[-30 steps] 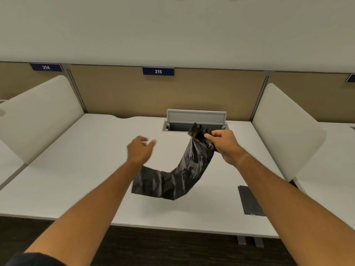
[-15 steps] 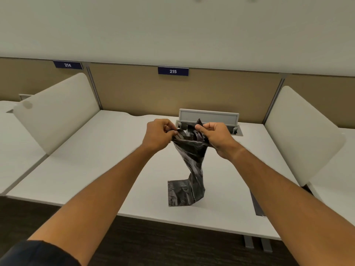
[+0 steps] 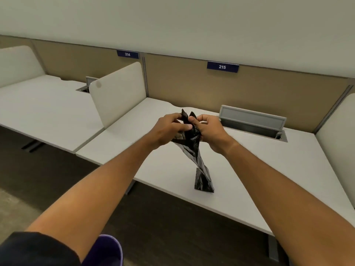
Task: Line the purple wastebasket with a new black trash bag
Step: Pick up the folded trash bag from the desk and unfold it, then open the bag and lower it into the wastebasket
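Note:
A folded black trash bag (image 3: 194, 148) hangs twisted between my hands above the white desk (image 3: 249, 169), its lower end over the desk's front part. My left hand (image 3: 169, 129) and my right hand (image 3: 209, 131) both pinch the bag's top edge close together, with two small black corners sticking up between the fingers. The purple wastebasket (image 3: 109, 248) shows only as a piece of rim at the bottom edge, on the floor beneath my left arm.
A grey cable box with its lid raised (image 3: 253, 121) is set into the back of the desk. White divider panels (image 3: 117, 93) stand at the desk's left and right ends. A second desk (image 3: 42, 116) lies to the left. Dark floor runs under the front edge.
The view has swung left and down, bringing the purple wastebasket's rim into sight. Both hands stay on the bag's top, now closer together, and the bag has twisted narrower.

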Action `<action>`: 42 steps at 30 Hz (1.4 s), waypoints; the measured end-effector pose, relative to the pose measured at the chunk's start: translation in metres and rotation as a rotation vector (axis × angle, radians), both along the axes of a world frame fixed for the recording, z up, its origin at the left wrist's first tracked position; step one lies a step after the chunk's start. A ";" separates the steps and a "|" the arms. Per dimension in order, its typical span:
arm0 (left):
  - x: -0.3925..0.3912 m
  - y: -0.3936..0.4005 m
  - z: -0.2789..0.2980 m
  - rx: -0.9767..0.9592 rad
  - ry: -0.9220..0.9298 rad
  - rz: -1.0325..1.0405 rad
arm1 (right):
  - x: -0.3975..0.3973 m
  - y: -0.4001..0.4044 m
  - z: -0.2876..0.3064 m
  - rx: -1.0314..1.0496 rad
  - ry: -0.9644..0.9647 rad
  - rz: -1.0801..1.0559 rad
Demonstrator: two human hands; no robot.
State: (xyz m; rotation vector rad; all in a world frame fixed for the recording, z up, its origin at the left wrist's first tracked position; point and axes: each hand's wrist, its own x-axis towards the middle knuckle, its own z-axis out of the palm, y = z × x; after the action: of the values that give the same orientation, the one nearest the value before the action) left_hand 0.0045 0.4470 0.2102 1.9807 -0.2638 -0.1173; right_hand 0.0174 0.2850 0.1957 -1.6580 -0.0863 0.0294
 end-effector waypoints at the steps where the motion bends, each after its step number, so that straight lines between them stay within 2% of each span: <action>1: -0.006 0.007 -0.003 0.013 0.010 0.025 | -0.004 0.008 -0.002 -0.004 0.005 0.021; 4: -0.021 0.027 -0.015 0.155 -0.083 0.221 | -0.018 0.027 -0.010 -0.011 0.029 0.070; 8: -0.047 0.051 -0.039 0.079 -0.079 0.466 | -0.041 0.046 -0.031 0.000 0.077 0.146; 13: -0.091 0.085 -0.079 0.157 -0.078 0.683 | -0.073 0.057 -0.068 -0.081 0.175 0.281; 16: -0.123 0.117 -0.098 0.192 -0.048 0.766 | -0.088 0.067 -0.091 -0.143 0.224 0.380; 20: -0.167 0.168 -0.124 0.377 0.016 0.836 | -0.105 0.095 -0.119 -0.294 0.218 0.469; 23: -0.198 0.208 -0.144 0.508 0.110 0.939 | -0.116 0.129 -0.138 -0.310 0.258 0.451; 26: -0.222 0.245 -0.168 0.500 0.176 1.014 | -0.124 0.169 -0.163 -0.313 0.326 0.423; 32: -0.250 0.321 -0.238 0.494 0.288 1.097 | -0.132 0.262 -0.234 -0.318 0.369 0.348; 37: -0.259 0.384 -0.293 0.697 0.260 0.908 | -0.135 0.341 -0.293 -0.275 0.434 0.238; 40: -0.260 0.423 -0.316 0.750 0.331 0.908 | -0.132 0.379 -0.321 -0.282 0.470 0.213; 42: -0.262 0.444 -0.330 0.870 0.351 0.859 | -0.130 0.398 -0.339 -0.320 0.505 0.235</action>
State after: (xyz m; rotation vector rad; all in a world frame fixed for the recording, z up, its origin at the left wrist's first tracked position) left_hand -0.2578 0.8909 -0.1196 2.6844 1.0248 -0.0135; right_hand -0.1129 0.6835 -0.1438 -1.9022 0.1143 0.6661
